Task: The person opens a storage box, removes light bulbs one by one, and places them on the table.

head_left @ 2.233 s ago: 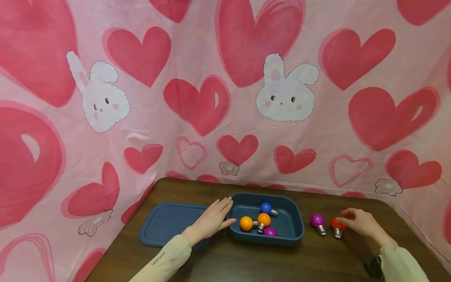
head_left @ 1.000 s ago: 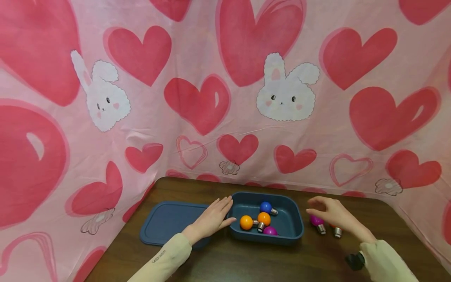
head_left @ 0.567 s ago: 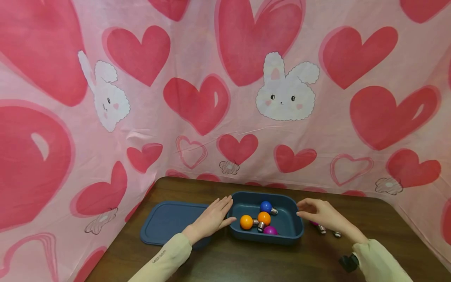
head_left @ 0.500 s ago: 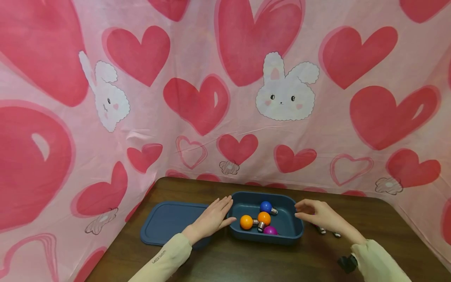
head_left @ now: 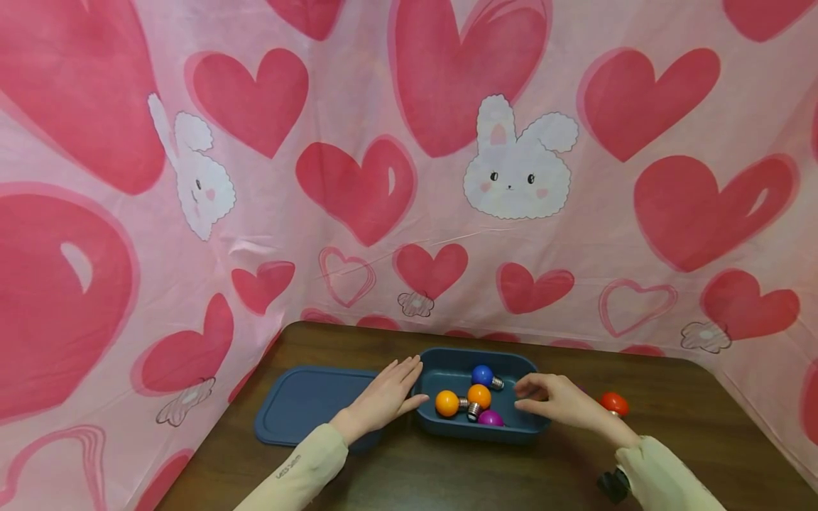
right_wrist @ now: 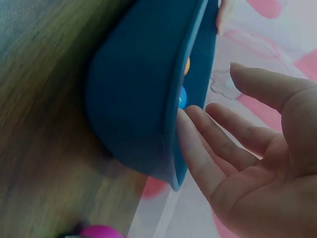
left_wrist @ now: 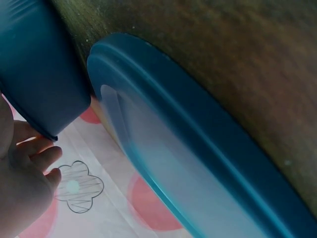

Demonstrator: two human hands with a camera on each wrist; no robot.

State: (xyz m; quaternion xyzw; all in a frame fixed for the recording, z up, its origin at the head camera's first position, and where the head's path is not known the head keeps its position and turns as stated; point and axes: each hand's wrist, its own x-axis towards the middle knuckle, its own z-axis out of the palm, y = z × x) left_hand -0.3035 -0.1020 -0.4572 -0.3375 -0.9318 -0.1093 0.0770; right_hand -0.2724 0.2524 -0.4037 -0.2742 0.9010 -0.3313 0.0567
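My left hand (head_left: 383, 394) rests with straight fingers at the left rim of a dark blue plastic box (head_left: 473, 431). Inside the box lie a blue bulb (head_left: 482, 375), two orange bulbs (head_left: 446, 403) and a purple bulb (head_left: 491, 419), partly hidden by the front wall. My right hand (head_left: 556, 401) hovers over the box's right rim, fingertips above the inside. The right wrist view shows its thumb and fingers spread apart, holding nothing. On the table behind that hand are a red bulb (head_left: 614, 404) and another purple bulb (right_wrist: 101, 233), mostly hidden in the head view.
A flat blue lid (head_left: 313, 404) lies on the brown wooden table (head_left: 409, 482) left of the box, partly under my left forearm. A pink cloth (head_left: 358, 298) printed with hearts and rabbits hangs behind and at the table's sides.
My right hand has moved left from the red bulb, past the purple one, to over the box's right rim. Both loose bulbs stayed on the table. My left hand has not moved.
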